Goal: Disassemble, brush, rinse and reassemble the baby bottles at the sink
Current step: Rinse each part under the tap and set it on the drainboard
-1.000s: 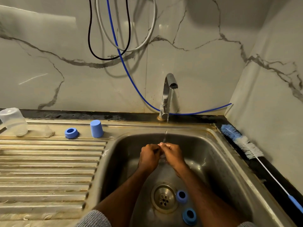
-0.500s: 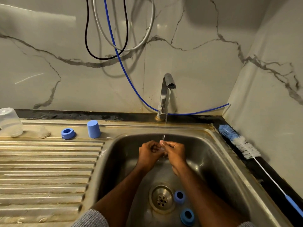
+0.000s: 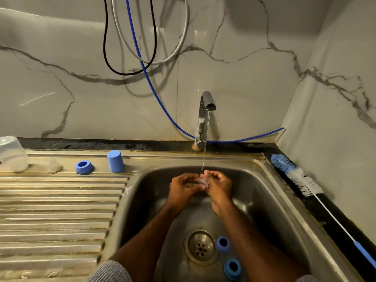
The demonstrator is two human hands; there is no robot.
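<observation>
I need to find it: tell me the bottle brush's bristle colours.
Blue at the tip, white below, on the bottle brush; head view.

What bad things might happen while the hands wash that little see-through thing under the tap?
1. The small clear piece, pinched between the left hand and right hand in the stream, looks wet and could slip into the sink.
2. Two blue rings lie right beside the drain; they may block it or stay dirty.
3. The brush rests on the narrow ledge and might get knocked into the sink.
</observation>
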